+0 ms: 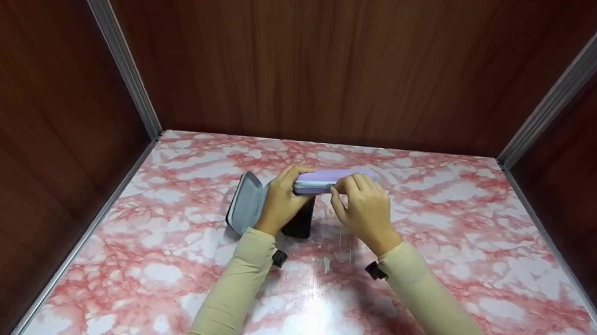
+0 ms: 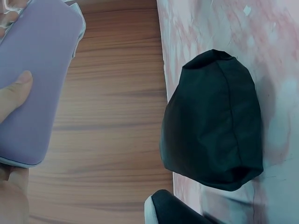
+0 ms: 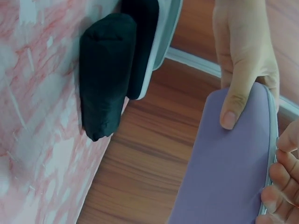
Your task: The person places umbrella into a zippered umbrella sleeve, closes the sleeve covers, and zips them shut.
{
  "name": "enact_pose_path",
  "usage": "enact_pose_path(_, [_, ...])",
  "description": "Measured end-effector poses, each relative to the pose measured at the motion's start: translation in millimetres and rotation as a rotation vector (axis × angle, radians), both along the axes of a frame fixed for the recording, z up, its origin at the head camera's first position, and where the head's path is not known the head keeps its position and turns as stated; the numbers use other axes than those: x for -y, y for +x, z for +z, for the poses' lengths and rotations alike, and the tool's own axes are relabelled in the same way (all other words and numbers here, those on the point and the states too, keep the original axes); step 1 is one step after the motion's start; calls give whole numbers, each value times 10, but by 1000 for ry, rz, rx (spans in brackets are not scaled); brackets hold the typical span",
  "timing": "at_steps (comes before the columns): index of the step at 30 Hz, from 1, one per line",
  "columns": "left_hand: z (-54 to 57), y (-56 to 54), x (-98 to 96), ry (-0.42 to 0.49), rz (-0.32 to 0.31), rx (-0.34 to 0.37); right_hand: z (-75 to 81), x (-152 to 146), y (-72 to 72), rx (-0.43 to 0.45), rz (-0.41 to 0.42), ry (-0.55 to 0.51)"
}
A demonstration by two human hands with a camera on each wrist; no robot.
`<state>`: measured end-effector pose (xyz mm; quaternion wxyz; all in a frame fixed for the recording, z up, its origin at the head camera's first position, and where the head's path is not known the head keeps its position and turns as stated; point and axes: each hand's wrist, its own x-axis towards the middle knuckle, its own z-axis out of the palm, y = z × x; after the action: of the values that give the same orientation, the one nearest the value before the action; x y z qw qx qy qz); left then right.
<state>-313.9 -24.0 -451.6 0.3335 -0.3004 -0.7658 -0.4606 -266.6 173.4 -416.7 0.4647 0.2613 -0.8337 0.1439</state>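
Note:
A purple zip-up hard case (image 1: 336,175) is held above the table, its pale zipper edge facing the body. My left hand (image 1: 279,197) grips its left end; in the right wrist view the left thumb (image 3: 233,109) presses on the purple face. At the zipper edge, my right hand (image 1: 365,207) has thumb and curled fingers pinching the zipper pull, which those fingers mostly hide. The right fingers (image 3: 282,182) also show along the zipper in the right wrist view. Below the left hand lies a black fabric pouch (image 1: 299,223), partly covered by that hand.
An open hard case with a grey lining (image 1: 245,203) stands left of the pouch, partly behind the left hand. The table (image 1: 454,221) has a red and white marbled top. Brown wood-grain panels (image 1: 314,61) with metal edging enclose it at the back and sides.

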Motion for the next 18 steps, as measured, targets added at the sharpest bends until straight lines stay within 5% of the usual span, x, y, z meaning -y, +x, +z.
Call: enact_pose_path(18, [-4, -9, 40, 48, -24, 25, -25, -187, -12, -10, -17, 10])
